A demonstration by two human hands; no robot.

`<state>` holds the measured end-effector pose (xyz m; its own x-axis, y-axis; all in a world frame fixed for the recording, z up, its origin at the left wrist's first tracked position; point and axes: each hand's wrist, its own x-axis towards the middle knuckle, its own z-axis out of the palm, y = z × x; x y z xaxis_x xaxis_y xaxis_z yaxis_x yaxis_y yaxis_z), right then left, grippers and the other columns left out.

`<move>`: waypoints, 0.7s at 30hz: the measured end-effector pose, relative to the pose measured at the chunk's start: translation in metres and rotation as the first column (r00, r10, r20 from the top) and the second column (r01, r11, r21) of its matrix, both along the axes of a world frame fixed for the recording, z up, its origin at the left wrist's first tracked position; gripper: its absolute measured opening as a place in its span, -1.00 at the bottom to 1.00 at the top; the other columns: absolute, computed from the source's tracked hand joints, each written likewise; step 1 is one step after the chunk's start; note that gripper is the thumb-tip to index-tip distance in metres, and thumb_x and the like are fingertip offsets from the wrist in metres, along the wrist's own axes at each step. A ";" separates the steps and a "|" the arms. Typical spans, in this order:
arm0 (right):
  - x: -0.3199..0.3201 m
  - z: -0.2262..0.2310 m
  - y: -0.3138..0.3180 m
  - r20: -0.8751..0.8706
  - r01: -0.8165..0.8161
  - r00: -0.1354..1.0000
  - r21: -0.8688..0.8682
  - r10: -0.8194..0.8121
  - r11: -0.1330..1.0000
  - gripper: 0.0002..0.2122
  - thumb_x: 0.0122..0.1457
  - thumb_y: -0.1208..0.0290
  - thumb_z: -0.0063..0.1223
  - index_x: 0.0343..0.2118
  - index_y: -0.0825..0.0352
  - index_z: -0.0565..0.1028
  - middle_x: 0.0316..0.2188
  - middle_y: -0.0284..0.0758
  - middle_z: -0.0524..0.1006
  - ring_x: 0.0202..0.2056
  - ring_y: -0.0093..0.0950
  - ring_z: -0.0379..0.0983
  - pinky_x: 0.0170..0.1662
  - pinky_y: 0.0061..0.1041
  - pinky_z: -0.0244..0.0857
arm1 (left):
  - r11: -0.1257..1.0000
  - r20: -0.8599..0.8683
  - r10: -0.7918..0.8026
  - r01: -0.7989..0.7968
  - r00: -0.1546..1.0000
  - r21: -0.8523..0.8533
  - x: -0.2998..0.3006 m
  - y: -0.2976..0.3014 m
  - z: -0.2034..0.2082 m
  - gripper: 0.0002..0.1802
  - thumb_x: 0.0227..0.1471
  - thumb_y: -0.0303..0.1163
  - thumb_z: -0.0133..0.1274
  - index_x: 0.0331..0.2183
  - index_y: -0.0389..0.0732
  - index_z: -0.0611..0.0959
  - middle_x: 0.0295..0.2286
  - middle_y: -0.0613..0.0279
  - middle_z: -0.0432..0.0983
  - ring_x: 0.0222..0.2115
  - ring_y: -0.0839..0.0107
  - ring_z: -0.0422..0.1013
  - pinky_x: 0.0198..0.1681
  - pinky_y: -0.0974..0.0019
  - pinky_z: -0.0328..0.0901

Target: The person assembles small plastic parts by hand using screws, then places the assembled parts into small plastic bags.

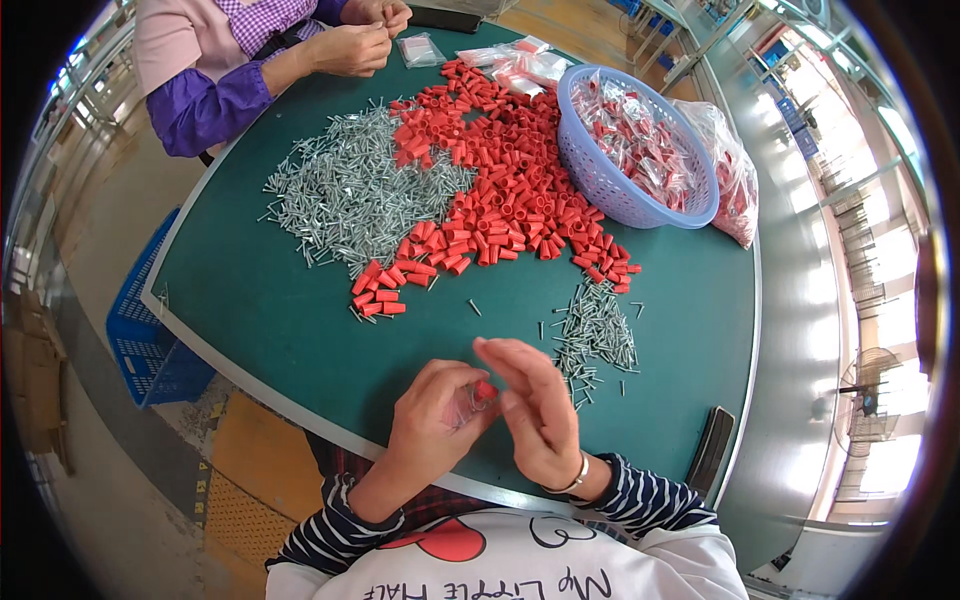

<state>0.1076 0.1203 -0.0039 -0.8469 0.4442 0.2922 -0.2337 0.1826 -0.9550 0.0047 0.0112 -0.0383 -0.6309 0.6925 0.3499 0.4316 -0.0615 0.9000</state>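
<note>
We see the left hand [432, 412] pinching a small red plastic cap [485, 390], the open right hand [535, 405] touching it, near the green tabletop's [290, 330] near edge.

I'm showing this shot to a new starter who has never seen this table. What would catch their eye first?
First the big heap of red plastic caps across the middle of the green table, with a grey pile of small screws to its left. Next, the lilac basket of filled clear bags at the far right. Nearest the camera, the left hand pinches a small clear bag with a red cap while the right hand works at it.
</note>
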 end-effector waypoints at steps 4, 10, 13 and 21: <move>0.009 0.002 0.005 0.051 0.025 0.998 -0.006 -0.025 1.000 -0.55 0.14 0.82 -0.22 0.13 0.48 0.27 0.13 -0.05 0.27 0.17 -0.17 0.30 0.26 -0.30 0.13 | 1.000 0.090 -0.011 0.011 0.996 -0.006 0.002 -0.001 -0.001 -0.51 -0.28 -0.65 0.32 -0.20 -0.23 0.56 -0.30 0.13 0.50 -0.36 0.22 0.50 -0.35 0.29 0.43; 0.014 0.008 0.009 0.199 0.078 0.963 0.440 -0.182 0.895 -0.75 0.03 0.57 0.20 -0.19 0.34 0.52 -0.24 -0.23 0.53 -0.22 -0.27 0.47 -0.14 -0.39 0.30 | 1.000 -0.114 -0.010 0.010 0.993 0.002 0.002 0.001 0.005 -0.48 -0.32 -0.69 0.29 -0.19 -0.24 0.55 -0.31 0.11 0.48 -0.36 0.19 0.49 -0.35 0.27 0.44; 0.011 0.007 0.015 0.209 0.015 0.968 0.514 -0.142 0.858 -0.75 -0.01 0.51 0.25 -0.22 0.30 0.54 -0.32 -0.31 0.54 -0.30 -0.31 0.46 -0.25 -0.42 0.25 | 1.000 -0.184 -0.011 0.010 0.983 -0.007 0.004 0.002 0.005 -0.47 -0.32 -0.70 0.29 -0.18 -0.25 0.55 -0.31 0.09 0.47 -0.36 0.17 0.48 -0.34 0.26 0.44; 0.010 0.028 0.032 0.165 -0.036 0.979 0.709 -0.116 0.704 -0.76 -0.06 0.49 0.27 -0.27 0.28 0.54 -0.33 -0.34 0.50 -0.35 -0.38 0.43 -0.26 -0.42 0.25 | 0.999 -0.054 -0.028 0.025 0.998 -0.048 0.005 0.002 0.006 -0.48 -0.27 -0.69 0.30 -0.17 -0.24 0.55 -0.30 0.10 0.46 -0.37 0.20 0.48 -0.35 0.28 0.43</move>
<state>0.1180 0.1527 0.0236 -0.9036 0.2067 0.3753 -0.0457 0.8245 -0.5640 0.0100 0.0127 -0.0323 -0.5929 0.7255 0.3494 0.4787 -0.0315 0.8774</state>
